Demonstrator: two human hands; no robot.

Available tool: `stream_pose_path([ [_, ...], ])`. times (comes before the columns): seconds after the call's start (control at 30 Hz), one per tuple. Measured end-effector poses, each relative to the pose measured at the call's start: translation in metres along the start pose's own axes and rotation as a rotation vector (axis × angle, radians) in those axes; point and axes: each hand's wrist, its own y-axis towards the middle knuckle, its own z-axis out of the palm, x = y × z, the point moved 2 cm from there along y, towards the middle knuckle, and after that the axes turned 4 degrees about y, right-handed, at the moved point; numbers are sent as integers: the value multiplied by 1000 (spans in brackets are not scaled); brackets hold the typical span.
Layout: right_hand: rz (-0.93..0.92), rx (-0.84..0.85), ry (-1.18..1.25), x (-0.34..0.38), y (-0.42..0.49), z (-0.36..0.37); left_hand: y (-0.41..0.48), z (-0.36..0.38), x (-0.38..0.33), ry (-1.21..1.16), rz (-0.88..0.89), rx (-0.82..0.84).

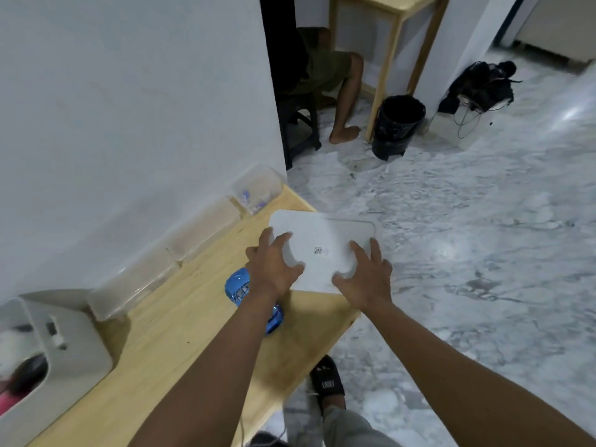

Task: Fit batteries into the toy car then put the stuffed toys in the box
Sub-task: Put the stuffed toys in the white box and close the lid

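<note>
Both my hands grip a flat white box lid [325, 250] with a small QR code, held over the right end of the wooden table [180, 327]. My left hand [272, 264] holds its left edge and my right hand [366, 277] its near right corner. The blue toy car [240, 287] lies on the table, partly hidden under my left forearm. At the far left stands the white box [69, 343], with stuffed toys [17, 366] in white, dark and pink inside it, blurred.
Several clear plastic containers [200, 230] line the wall along the table's back edge. A seated person's leg [346, 101], a black bin [398, 125] and a second wooden table [392, 59] lie beyond. My sandalled foot [327, 382] is on the marble floor.
</note>
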Motion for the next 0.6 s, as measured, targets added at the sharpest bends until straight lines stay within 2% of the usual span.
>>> stream_pose_path([
  [0.13,-207,-19,-109,68,-6,6,-23,-59,28,27,-119,-153],
  [0.23,-293,35,-82,131,-33,18,-54,-104,67,11,-213,-285],
  [0.43,-548,111,-84,244,-122,72,-142,-189,175,28,-395,-504],
  [0.6,-686,224,-90,311,-202,135,-219,-231,256,35,-581,-601],
])
